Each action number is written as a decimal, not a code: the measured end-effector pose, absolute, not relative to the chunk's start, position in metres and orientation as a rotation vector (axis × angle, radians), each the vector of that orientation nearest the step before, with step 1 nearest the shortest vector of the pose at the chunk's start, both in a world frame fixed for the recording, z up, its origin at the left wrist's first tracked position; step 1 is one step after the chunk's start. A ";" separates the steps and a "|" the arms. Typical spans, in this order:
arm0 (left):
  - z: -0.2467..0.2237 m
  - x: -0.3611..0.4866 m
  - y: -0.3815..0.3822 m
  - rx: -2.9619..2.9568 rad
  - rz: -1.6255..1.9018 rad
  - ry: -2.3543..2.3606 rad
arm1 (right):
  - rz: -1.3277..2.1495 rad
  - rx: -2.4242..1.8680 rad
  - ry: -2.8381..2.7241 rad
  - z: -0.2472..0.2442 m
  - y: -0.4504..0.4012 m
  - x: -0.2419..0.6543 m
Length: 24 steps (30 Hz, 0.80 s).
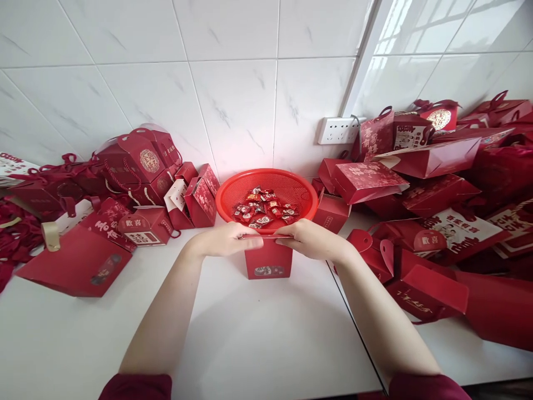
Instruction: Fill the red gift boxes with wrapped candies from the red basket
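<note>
A small red gift box (268,258) stands upright on the white table in front of me, with an oval window showing low on its front. My left hand (227,239) pinches the left end of its top edge between thumb and fingers. On the right end of that same edge, my right hand (306,239) grips in the same way. Just behind the box sits a red plastic colander (225,191), holding a heap of wrapped candies (266,206). My hands partly cover the colander's near rim and the top of the box.
Red gift boxes (156,161) are piled on the left, with a larger red box (77,264) lying nearer. A bigger heap of red boxes (433,294) covers the right side. A power strip (339,130) is by the tiled wall. A dark seam (353,319) crosses the white tabletop (258,344).
</note>
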<state>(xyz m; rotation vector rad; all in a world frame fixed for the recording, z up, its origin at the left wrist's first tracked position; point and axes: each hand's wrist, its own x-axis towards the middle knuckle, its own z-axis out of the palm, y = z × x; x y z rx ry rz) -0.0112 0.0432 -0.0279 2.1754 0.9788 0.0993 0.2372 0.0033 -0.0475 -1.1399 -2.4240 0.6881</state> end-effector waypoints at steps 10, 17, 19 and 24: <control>-0.032 0.000 0.043 2.281 0.199 0.957 | 0.769 -1.290 -2.458 -0.048 0.001 0.240; -0.032 -0.003 0.044 2.319 0.255 0.887 | 0.585 -1.272 -2.464 -0.053 -0.001 0.241; -0.033 -0.007 0.048 2.249 0.255 0.878 | 0.559 -1.248 -2.476 -0.052 -0.002 0.239; -0.035 -0.015 0.053 2.219 0.125 0.916 | 0.564 -1.257 -2.465 -0.048 -0.006 0.236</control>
